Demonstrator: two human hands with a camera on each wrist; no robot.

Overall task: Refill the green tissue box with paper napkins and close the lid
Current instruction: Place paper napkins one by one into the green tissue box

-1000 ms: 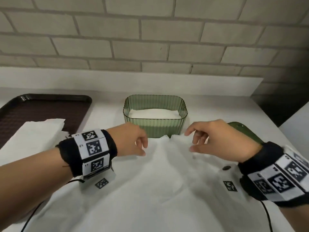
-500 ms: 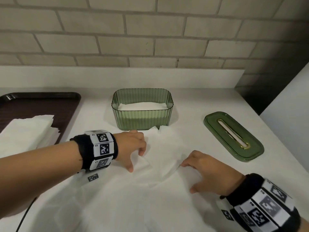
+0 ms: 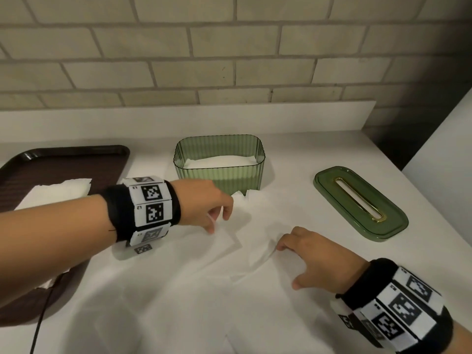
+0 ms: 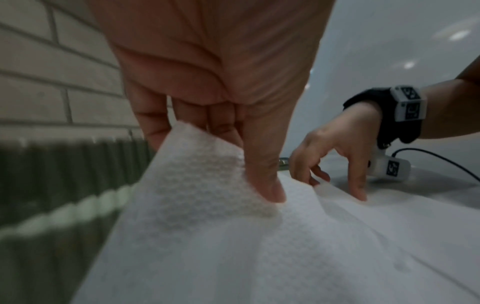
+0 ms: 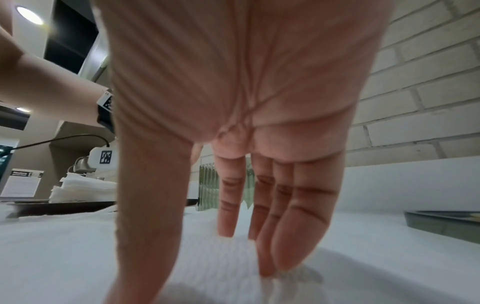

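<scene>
Head view: my two hands worked a large white paper napkin (image 3: 178, 290) spread on the surface (image 3: 319, 154).
Left hand (image 3: 204, 208): thumb and fingers pinched a raised fold of the napkin, just short of the green tissue box (image 3: 219, 164).
Right hand (image 3: 314, 259): fingers (image 5: 262, 242) straight, tips pressing the napkin flat.
Tissue box: beyond my left hand, lid off, white napkins lying inside.
Lid (image 3: 360, 201): flat on the surface, beyond my right hand, apart from the box.
Tray (image 3: 63, 159): dark, outside my left arm, carrying a stack of napkins (image 3: 56, 192).
</scene>
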